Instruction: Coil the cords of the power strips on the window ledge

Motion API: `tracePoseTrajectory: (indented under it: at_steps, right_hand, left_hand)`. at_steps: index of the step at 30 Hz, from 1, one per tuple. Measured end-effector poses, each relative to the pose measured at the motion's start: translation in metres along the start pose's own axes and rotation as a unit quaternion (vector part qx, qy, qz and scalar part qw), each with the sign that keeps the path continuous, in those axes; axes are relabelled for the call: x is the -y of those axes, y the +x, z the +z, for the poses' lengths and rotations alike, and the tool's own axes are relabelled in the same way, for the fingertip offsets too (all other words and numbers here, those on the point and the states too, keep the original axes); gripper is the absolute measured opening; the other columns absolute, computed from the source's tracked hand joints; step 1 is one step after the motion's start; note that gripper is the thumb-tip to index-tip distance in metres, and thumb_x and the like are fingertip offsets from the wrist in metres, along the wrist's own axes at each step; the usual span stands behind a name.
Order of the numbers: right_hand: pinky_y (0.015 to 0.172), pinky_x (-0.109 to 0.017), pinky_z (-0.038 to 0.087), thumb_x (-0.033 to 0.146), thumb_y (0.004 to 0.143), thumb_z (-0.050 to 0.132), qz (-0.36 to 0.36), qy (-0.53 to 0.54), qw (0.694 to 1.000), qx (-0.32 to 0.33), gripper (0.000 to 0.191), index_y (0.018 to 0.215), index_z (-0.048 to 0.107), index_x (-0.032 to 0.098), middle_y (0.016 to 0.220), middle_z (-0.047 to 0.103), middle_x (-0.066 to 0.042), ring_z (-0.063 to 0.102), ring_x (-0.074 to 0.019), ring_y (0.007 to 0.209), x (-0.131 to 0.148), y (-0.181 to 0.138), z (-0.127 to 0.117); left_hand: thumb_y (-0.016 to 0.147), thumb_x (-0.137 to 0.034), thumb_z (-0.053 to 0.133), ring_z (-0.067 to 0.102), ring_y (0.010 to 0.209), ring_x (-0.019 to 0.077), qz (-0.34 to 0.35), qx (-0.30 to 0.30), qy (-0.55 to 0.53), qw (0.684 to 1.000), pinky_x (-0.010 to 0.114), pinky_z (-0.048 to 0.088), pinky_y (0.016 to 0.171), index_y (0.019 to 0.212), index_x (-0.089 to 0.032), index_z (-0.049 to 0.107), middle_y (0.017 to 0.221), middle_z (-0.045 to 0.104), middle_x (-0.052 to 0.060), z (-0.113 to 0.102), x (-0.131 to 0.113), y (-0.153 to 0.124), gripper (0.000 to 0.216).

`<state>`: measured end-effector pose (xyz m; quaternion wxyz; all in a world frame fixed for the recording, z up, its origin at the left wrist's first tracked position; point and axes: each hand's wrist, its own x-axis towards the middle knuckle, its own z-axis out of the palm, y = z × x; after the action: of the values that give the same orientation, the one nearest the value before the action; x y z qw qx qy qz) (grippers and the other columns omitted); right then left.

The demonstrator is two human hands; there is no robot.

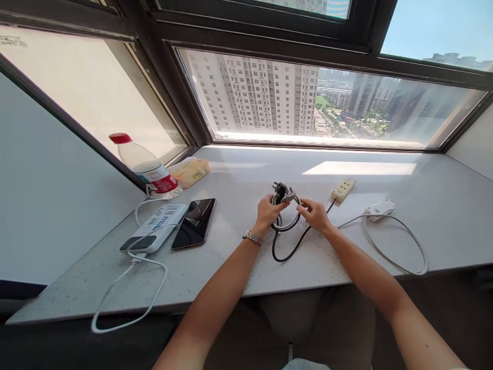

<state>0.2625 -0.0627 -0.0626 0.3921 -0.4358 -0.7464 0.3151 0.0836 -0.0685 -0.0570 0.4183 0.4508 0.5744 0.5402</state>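
Head view: left hand [267,210] fingers gripping coiled cable [285,222] w/ plug [282,191], above tabletop [246,257].
Right hand [316,214]: fingers pinching coil's side.
Risk: black cord [287,251] is trailing loose to power strip [342,189]; tugging may be dragging strip, or loops springing undone.

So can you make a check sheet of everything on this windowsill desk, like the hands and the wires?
Surface: pale speckled sill top, sun patch near the window.
Job's things: coiled cord bundle with black plug on top; its black cord runs to the beige power strip.
Clutter: water bottle, tissue pack, phone, power bank.
Hands: left hand grips the coil; right hand pinches it; wristwatch on the left wrist.
Cables: white charging cable hangs over the edge; white adapter with looped cord.
Surroundings: window, tower blocks outside.
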Motion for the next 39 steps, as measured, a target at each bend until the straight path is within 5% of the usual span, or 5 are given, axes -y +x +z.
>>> tracePoseTrajectory:
  at_steps: [6,19,28,32,39]
  right_hand:
    - [0.054,-0.024,0.045,0.045,0.081,0.056,0.016,0.007,1.000,-0.004,0.042,0.110,0.063,0.016,0.088,0.070,-0.006,0.056,-0.0118,0.055,0.004,-0.003,0.001]
    - [0.089,-0.042,0.044,0.049,0.087,0.050,-0.054,-0.075,0.987,-0.132,0.039,0.106,0.060,0.016,0.108,0.065,-0.014,0.057,-0.0266,0.103,0.005,-0.006,-0.018]
    - [0.097,-0.055,0.039,0.070,0.080,0.044,0.163,-0.406,0.897,-0.058,0.072,0.133,0.050,0.021,0.137,0.050,-0.014,0.041,-0.0387,0.127,-0.027,-0.104,-0.144]
    - [0.103,-0.052,0.039,0.079,0.075,0.038,0.287,-0.403,0.867,-0.064,0.095,0.145,0.035,0.015,0.145,0.041,-0.017,0.038,-0.0379,0.132,-0.066,-0.151,-0.195]
    - [0.111,-0.048,0.028,0.082,0.078,0.029,0.290,-0.309,0.905,-0.033,0.103,0.152,0.017,0.011,0.156,0.011,-0.022,0.013,-0.0353,0.143,-0.095,-0.064,-0.171]
  left_hand:
    - [0.065,-0.047,0.072,0.051,0.058,0.0124,0.152,0.001,0.147,0.978,0.020,0.035,0.049,0.088,-0.017,0.064,0.071,0.060,0.001,-0.006,0.000,0.001,0.039]
    - [0.071,-0.052,0.064,0.046,0.049,0.0118,0.098,-0.032,0.182,0.978,0.022,0.032,0.048,0.095,-0.016,0.067,0.056,0.051,-0.003,-0.006,0.014,0.015,0.043]
    - [0.071,-0.059,0.062,0.056,0.058,0.0173,0.065,-0.022,0.236,0.969,0.024,0.036,0.051,0.103,-0.016,0.068,0.067,0.064,0.003,-0.014,0.012,0.016,0.054]
    - [0.071,-0.056,0.062,0.061,0.065,0.0186,0.054,-0.018,0.261,0.964,0.025,0.039,0.054,0.101,-0.018,0.069,0.080,0.069,0.005,-0.013,0.009,0.019,0.049]
    - [0.069,-0.052,0.065,0.063,0.080,0.0224,0.051,-0.019,0.331,0.942,0.025,0.039,0.060,0.097,-0.019,0.071,0.092,0.071,0.007,-0.016,0.003,0.032,0.044]
